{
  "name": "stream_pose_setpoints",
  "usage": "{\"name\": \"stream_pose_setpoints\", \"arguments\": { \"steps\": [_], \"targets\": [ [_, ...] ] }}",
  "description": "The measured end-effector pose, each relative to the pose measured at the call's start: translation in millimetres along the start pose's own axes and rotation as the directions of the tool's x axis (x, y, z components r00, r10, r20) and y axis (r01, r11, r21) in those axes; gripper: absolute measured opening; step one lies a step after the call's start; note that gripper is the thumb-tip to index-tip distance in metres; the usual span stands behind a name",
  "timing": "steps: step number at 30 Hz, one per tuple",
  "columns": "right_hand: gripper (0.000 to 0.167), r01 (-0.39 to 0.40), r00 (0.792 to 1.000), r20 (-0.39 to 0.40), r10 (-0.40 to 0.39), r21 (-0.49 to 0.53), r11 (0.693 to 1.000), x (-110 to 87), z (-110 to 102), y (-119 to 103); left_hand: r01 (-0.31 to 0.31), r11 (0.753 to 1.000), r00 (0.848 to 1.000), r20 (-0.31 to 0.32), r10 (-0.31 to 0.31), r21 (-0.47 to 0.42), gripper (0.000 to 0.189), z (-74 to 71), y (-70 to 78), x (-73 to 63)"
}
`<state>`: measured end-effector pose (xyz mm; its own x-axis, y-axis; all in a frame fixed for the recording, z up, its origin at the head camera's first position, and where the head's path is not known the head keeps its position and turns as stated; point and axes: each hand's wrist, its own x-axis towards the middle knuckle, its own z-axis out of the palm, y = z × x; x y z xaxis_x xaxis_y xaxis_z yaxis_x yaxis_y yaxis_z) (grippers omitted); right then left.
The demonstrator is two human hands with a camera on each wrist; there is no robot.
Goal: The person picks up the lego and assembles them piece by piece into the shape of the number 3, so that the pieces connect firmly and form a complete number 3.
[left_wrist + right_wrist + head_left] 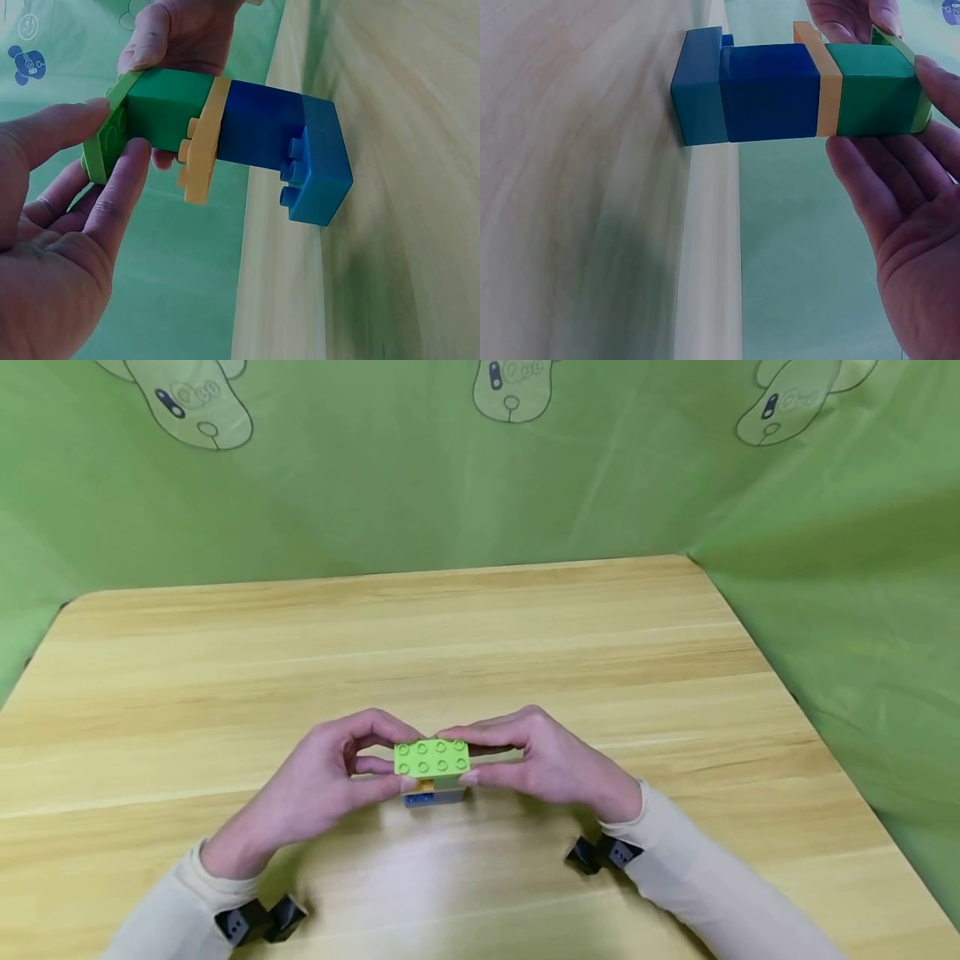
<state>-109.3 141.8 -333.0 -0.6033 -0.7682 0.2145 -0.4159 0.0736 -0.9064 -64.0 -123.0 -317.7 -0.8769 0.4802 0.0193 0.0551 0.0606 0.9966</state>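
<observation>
A tower of toy building bricks stands upright on the table between both hands. Its top piece is a light green plate [431, 758] with studs. Beneath come a green block [169, 109], a yellow-orange plate [204, 161], a dark blue block [771, 92] and a lighter blue brick [326, 172] at the bottom. My left hand [330, 777] pinches the light green plate's overhanging left end between thumb and fingers. From the other side, my right hand [551, 760] grips the top, thumb at the plate's edge and fingers along the green block.
The wooden table [405, 652] reaches back to a green cloth [390, 502] printed with cartoon heads, which also hangs along the right side. Small black devices are strapped on both wrists, one at the left sleeve [168, 918], another at the right sleeve [697, 860].
</observation>
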Motion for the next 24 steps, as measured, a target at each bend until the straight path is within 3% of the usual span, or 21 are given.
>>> {"name": "stream_pose_setpoints", "arguments": {
  "steps": [10, 24],
  "targets": [
    [0.044, -0.004, 1.0, -0.002, 0.004, 0.002, 1.0, 0.4, 1, 0, 0.012, 1.0, 1.0, 0.006, -0.012, -0.019, 0.039, -3.8, -4.6, -1.7],
    [0.046, -0.039, 0.999, 0.0, 0.039, 0.011, 0.999, -0.8, 0, -3, -0.006, 0.999, 1.0, -0.027, 0.007, 0.038, 0.042, -11.6, -11.3, -9.3]
  ]
}}
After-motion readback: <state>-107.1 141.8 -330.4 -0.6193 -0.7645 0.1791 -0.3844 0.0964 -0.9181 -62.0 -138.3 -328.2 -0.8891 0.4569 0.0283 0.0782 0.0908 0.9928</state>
